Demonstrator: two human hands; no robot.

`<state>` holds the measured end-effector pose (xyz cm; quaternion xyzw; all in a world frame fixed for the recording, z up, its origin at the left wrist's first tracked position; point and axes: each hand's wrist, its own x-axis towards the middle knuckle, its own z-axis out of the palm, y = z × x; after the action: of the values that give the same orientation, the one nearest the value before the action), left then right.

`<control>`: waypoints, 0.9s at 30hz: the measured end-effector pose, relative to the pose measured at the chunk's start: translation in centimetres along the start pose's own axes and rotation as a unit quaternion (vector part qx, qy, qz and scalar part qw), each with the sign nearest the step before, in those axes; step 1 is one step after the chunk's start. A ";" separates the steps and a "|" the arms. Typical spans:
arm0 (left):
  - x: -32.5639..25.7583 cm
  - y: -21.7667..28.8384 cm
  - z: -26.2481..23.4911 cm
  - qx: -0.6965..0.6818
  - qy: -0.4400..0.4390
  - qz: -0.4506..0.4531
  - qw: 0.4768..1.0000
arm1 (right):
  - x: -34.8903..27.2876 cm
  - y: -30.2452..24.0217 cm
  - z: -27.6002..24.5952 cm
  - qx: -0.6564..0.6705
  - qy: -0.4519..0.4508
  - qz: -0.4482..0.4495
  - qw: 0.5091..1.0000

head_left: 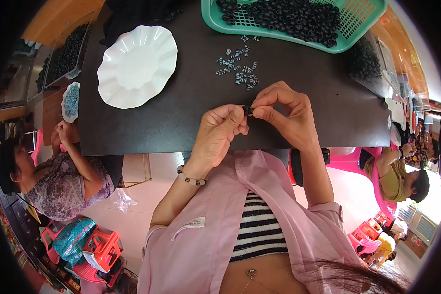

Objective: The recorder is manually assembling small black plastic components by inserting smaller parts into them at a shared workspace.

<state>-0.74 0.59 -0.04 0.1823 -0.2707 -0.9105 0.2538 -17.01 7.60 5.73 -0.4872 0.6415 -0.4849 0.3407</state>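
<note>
Over the dark table (147, 130), near its front edge, my left hand (216, 133) and my right hand (290, 116) meet at the fingertips. Both pinch one small black piece (248, 111); it looks like the black pieces in the basket, though the fingers cover most of it. Just beyond my hands lies a loose scatter of tiny clear-and-dark pieces (237, 66), too small to name for certain. Farther back, a green plastic basket (211, 22) holds many small black pieces with holes (299, 22).
A white wavy-rimmed plate (138, 66) sits at the far left, beside dark cloth (132, 14). Clear bins of black pieces (365, 63) flank the table. One person (59, 181) works on the left, another (394, 176) on the right. Red stools (103, 247) stand behind on the left.
</note>
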 end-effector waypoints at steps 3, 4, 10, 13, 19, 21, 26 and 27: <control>0.0 -0.1 0.0 0.014 0.007 0.003 1.000 | 0.0 -0.1 0.0 0.008 -0.001 0.022 1.000; 0.0 -0.1 0.0 0.023 0.011 0.006 1.000 | 0.0 -0.1 -0.1 0.008 -0.001 0.021 1.000; -0.1 0.1 -0.1 0.087 0.005 0.004 0.996 | 0.0 0.5 -0.2 0.062 -0.034 0.041 0.997; -0.4 0.5 0.3 0.109 0.020 -0.018 0.994 | 0.1 0.9 -0.2 0.186 -0.075 0.048 0.978; -0.9 1.6 1.5 0.100 -0.029 0.002 0.995 | 0.3 1.5 -0.4 0.173 -0.156 -0.073 0.970; -1.1 1.8 1.6 0.123 -0.032 0.002 0.992 | 0.1 1.6 -0.2 0.165 -0.128 -0.112 0.972; -1.8 3.2 3.1 0.231 -0.029 0.015 0.973 | -0.8 1.2 0.1 0.164 -0.089 -0.130 0.974; -2.0 3.5 3.2 0.260 -0.036 0.015 0.965 | -1.0 1.0 0.1 0.162 -0.082 -0.133 0.974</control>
<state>0.63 0.42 4.89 0.2048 -0.5099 -0.8108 0.2016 -16.93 8.61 4.71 -0.5449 0.4538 -0.5817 0.3985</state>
